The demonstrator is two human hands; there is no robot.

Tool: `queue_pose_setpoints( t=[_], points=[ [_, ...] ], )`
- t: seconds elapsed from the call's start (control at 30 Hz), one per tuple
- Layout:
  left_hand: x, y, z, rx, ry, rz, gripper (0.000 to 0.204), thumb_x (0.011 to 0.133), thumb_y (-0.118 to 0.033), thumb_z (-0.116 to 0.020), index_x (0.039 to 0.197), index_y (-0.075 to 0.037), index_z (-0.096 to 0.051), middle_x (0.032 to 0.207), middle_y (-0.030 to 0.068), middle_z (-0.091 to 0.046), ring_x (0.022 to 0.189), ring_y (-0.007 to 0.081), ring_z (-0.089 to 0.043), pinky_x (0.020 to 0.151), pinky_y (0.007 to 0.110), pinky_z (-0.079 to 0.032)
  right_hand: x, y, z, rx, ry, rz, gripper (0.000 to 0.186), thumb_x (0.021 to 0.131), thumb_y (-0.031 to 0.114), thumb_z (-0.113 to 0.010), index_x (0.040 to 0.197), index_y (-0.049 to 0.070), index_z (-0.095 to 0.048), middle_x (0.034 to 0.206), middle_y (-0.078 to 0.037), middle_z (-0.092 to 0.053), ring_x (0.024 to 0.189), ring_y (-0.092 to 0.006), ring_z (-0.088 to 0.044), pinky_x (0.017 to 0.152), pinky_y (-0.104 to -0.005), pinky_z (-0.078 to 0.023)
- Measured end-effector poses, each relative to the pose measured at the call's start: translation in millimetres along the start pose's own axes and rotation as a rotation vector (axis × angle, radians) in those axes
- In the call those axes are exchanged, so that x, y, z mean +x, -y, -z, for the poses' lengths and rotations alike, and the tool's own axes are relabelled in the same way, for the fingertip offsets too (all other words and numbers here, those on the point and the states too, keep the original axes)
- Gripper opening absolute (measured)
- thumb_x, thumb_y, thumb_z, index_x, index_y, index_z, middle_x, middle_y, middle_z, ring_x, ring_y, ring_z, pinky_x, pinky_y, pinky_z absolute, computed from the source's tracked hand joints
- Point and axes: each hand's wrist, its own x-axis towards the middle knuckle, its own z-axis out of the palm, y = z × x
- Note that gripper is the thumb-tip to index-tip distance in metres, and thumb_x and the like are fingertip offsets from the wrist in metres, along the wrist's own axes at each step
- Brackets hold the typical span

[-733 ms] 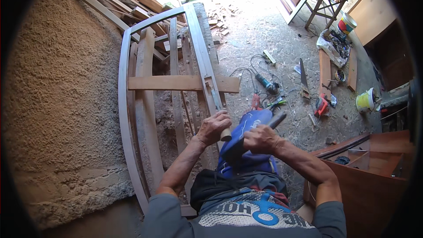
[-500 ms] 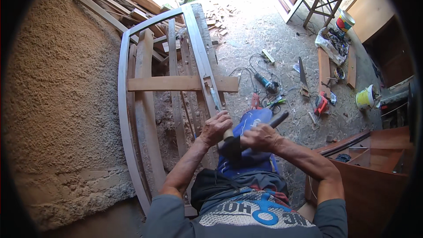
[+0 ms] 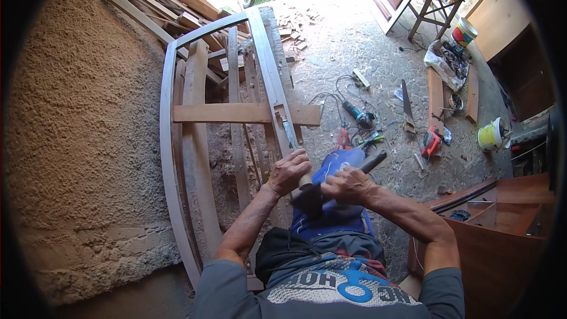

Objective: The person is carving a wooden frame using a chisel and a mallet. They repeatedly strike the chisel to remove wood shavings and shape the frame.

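Chisel [image 3: 287, 130], encircling left grip [image 3: 289, 172], bent right elbow [image 3: 444, 241]

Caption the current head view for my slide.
Left hand holds a chisel against a grey wooden frame; right hand grips a dark mallet.

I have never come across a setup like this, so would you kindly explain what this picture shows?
There is no machine here: these are someone's own bare hands, filmed from above by a head-worn fisheye camera, which bends straight edges. The left hand grips a chisel, its blade at a slot in a wooden frame. The right hand holds a dark striking tool, its head blurred near the chisel's end. A board crosses the frame; a grinder and a handsaw lie on the floor.
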Motion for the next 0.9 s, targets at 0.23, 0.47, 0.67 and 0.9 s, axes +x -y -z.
queue_pose_setpoints(
  t=[0.23,0.47,0.67,0.9],
  points=[
    [2.1,5.8,0.0,0.035,0.006,-0.023,0.019,0.081,-0.015,-0.067,0.099,-0.012,-0.063,0.106,0.0068,-0.067,0.124,0.0302,-0.061,0.103,0.044,-0.052,5.9,-2.0,-9.7,-0.035,0.108,-0.088,0.006,0.088,0.026,-0.061,0.086,0.020,-0.059,0.072,-0.001,-0.063,0.063,-0.0194,-0.071,0.052,-0.0367,-0.053],
    [27.5,10.6,33.2,-0.141,0.002,0.033,0.020,0.080,-0.017,-0.071,0.097,-0.010,-0.063,0.109,0.0088,-0.067,0.122,0.0340,-0.063,0.095,0.041,-0.055,8.7,-23.7,2.7,0.128,0.087,-0.204,0.008,0.084,0.018,-0.063,0.087,0.013,-0.057,0.073,-0.007,-0.063,0.066,-0.0288,-0.071,0.056,-0.0452,-0.056],
    [51.2,9.1,41.2,-0.213,-0.120,0.142,0.027,0.073,-0.013,-0.077,0.096,-0.009,-0.065,0.105,0.0102,-0.070,0.110,0.0334,-0.069,0.090,0.041,-0.057,14.4,-7.5,20.5,0.160,-0.003,-0.151,0.008,0.080,0.016,-0.064,0.083,0.013,-0.056,0.070,-0.006,-0.059,0.063,-0.0258,-0.069,0.053,-0.0422,-0.053],
    [31.8,8.3,31.7,-0.141,-0.051,0.098,0.023,0.075,-0.014,-0.074,0.096,-0.011,-0.065,0.109,0.0091,-0.070,0.119,0.0337,-0.065,0.092,0.042,-0.057,11.9,-14.5,7.7,0.124,-0.047,-0.136,0.007,0.079,0.017,-0.063,0.081,0.013,-0.058,0.067,-0.005,-0.056,0.057,-0.0243,-0.066,0.050,-0.0412,-0.051]
  ],
)
